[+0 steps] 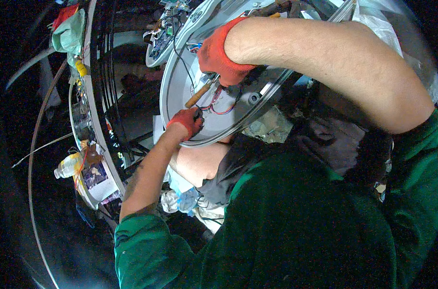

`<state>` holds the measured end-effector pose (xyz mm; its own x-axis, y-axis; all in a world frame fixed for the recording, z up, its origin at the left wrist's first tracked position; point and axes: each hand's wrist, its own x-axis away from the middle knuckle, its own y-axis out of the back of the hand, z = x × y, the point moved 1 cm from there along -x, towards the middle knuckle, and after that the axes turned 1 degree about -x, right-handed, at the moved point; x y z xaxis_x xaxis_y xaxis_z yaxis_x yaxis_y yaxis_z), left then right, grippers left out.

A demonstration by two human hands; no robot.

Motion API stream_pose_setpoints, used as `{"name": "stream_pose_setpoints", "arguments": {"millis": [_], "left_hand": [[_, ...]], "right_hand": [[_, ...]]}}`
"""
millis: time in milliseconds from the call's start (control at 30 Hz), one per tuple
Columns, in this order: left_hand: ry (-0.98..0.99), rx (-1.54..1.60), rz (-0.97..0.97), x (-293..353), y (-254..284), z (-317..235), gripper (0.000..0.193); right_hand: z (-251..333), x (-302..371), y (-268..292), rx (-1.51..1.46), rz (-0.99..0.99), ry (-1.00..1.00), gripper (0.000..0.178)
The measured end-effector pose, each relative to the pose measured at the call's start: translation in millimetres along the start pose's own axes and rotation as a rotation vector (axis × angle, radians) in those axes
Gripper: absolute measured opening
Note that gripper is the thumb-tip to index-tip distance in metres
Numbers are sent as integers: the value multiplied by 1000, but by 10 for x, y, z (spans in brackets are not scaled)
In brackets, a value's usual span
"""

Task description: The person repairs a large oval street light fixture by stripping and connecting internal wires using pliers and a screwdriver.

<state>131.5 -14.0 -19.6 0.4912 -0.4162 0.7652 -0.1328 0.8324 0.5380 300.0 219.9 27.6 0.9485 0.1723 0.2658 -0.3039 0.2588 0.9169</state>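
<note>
A large pale oval casing [182, 89], open like a shallow tub, lies before me. My right hand [223, 55], in a red glove with dark patches, reaches over it from the right with its fingers curled. A tool with a brown handle and a metal shaft [198, 96] sticks out below that hand, slanting toward the left hand. My left hand [186, 123], also red-gloved, is closed at the casing's near left rim, beside the handle's end. Red, blue and dark wires [219, 111] loop inside the casing and run up to its fingers. The fingertips of both hands are partly hidden.
A second pale casing part with circuit boards [163, 41] sits beyond on the left. Along the left stands a curved shelf edge [101, 111], with a clear plastic bottle [68, 166] and a green cloth [69, 36]. Plastic bags [187, 200] lie below my left arm.
</note>
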Motion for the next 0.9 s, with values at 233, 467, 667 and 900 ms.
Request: {"name": "stream_pose_setpoints", "arguments": {"millis": [233,467,667,900], "left_hand": [[-243,202,67,-77,-86,264,34],[-136,-73,92,-89,-91,136,40],[-123,-179,51,-32,3,-29,43],[-268,-133,63,-182,-49,173,49]], "right_hand": [[-22,-31,-38,-3,-17,16,45],[-10,-70,-68,-15,-31,3,43],[-40,-83,-90,-1,-39,13,41],[-38,-66,-75,-12,-35,10,41]]}}
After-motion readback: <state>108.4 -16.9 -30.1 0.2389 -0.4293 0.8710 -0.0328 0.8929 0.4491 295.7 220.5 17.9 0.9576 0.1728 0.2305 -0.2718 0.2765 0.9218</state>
